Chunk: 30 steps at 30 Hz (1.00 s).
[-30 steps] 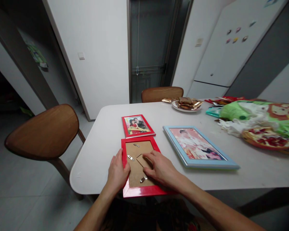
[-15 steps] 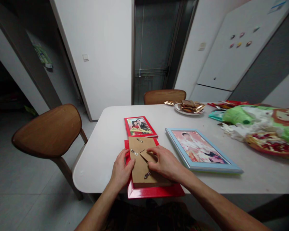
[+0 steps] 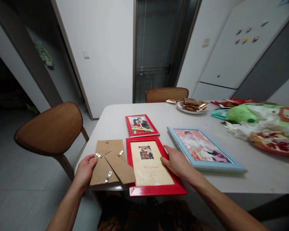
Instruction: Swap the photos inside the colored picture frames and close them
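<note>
My left hand [image 3: 86,170] pinches the left edge of a brown backing board [image 3: 103,170], which has metal clips and a slanted stand flap [image 3: 121,168]. The board is at the table's front edge, its flap tip overlapping the larger red picture frame [image 3: 156,191]. My right hand [image 3: 177,161] grips that frame's right side, the thumb over the inner edge. Inside the frame is a cream sheet [image 3: 144,170] with a small picture and faint print. A smaller red photo frame [image 3: 142,125] lies just beyond, and a blue photo frame [image 3: 204,147] lies to the right.
On the white table [image 3: 115,120], a plate [image 3: 191,110] of gold-wrapped packets stands at the back. A green bag [image 3: 245,114], crumpled white tissue [image 3: 240,128] and an opened pomegranate [image 3: 274,142] lie at the right. Wooden chairs stand left [image 3: 49,130] and behind [image 3: 166,94].
The backing board has come off the larger red frame and moved left in my left hand, uncovering the cream sheet. My right hand has shifted from the flap to the frame's right side.
</note>
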### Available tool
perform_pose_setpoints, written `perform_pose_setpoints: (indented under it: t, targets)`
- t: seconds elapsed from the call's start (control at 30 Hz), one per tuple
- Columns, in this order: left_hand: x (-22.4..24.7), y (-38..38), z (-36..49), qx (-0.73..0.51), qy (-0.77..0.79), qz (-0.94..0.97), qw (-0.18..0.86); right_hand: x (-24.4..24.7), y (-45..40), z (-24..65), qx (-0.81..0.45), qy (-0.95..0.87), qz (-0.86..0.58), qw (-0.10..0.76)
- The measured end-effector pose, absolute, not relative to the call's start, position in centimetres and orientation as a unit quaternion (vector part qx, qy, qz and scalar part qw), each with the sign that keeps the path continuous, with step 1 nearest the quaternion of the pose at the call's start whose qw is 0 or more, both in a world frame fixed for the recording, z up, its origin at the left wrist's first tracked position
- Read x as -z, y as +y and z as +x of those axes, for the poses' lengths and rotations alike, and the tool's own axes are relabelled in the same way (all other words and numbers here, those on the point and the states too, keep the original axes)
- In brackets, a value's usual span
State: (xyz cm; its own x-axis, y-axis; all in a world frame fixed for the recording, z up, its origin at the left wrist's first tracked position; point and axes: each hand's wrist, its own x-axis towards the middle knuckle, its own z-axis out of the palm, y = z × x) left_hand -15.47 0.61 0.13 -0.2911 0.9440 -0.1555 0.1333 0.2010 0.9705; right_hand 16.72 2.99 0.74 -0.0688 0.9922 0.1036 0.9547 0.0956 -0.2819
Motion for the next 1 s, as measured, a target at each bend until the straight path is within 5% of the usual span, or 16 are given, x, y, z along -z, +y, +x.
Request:
perform_pose_setpoints:
  t: [0.17,0.4,0.47,0.6,0.73,1.0]
  targets:
    - [0.0,0.9,-16.2,-0.413,0.704,0.476,0.327,-1.1,3.4,16.7,-0.13,-0.685,-0.69,0.195]
    - [-2.0,0.4,-11.6,-0.339,0.688,0.637,0.083,-3.8,2.0,16.7,-0.551,-0.485,-0.541,0.409]
    - [-2.5,-0.5,-8.1,-0.348,0.627,0.688,0.107,-4.6,1.5,16.4,-0.584,-0.461,-0.511,0.43]
    - [-3.2,-2.6,-1.1,-0.349,0.477,0.784,0.188,-5.7,1.3,15.6,-0.591,-0.449,-0.497,0.45]
    - [-4.0,-3.2,1.6,-0.402,0.387,0.817,0.141,-6.0,1.7,15.7,-0.555,-0.47,-0.512,0.457]
    - [-5.0,-3.0,-6.0,-0.487,0.601,0.617,0.145,-2.9,3.5,17.7,-0.311,-0.611,-0.655,0.317]
